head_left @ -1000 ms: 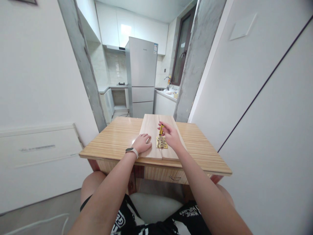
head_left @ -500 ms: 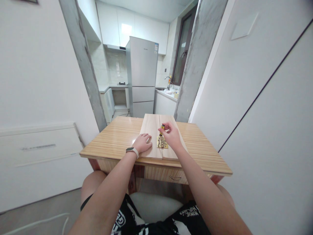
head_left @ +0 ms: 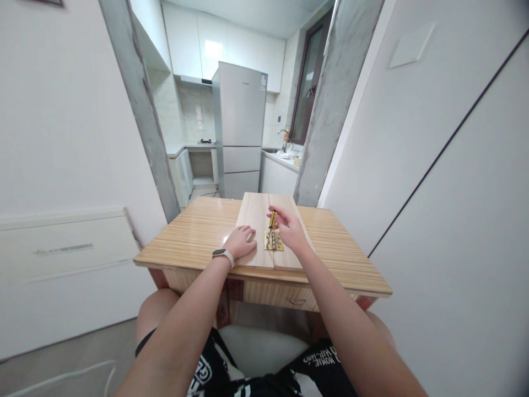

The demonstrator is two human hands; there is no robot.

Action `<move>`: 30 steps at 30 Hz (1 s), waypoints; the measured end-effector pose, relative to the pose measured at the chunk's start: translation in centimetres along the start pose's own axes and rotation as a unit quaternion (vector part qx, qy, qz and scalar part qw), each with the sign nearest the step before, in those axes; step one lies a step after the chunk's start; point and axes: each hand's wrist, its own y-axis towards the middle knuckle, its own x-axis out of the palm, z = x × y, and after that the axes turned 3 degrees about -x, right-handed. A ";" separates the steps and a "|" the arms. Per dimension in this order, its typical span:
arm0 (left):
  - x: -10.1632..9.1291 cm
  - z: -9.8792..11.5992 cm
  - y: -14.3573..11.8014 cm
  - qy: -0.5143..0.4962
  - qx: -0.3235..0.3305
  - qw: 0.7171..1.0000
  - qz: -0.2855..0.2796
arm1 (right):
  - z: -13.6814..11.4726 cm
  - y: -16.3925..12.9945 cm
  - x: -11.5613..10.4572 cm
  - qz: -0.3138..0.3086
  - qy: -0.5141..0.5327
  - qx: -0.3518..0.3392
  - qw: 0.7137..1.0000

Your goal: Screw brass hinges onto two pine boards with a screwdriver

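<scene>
Your right hand [head_left: 289, 229] grasps the screwdriver [head_left: 271, 220] upright over the hinge [head_left: 274, 241]; your left hand [head_left: 242, 241] lies flat, released, on the board [head_left: 254, 220].

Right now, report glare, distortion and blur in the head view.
Head view: glare patch on the table beside the left hand; bright reflection on the upper cabinets; wide-angle bending leans the pillars and walls; right hand and screwdriver small but sharp.
</scene>
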 end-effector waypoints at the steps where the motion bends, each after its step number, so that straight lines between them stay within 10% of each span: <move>1: 0.0 0.0 0.0 -0.001 0.000 1.000 0.001 | 0.0 0.0 0.0 -0.001 -0.002 -0.002 1.000; 18: 0.3 -0.2 0.1 -0.006 0.007 1.000 0.009 | -1.3 0.2 -0.1 0.076 -0.120 -0.024 0.990; 30: 0.0 0.0 0.0 0.000 -0.004 1.000 0.001 | -0.2 0.1 0.0 0.002 0.024 0.019 1.000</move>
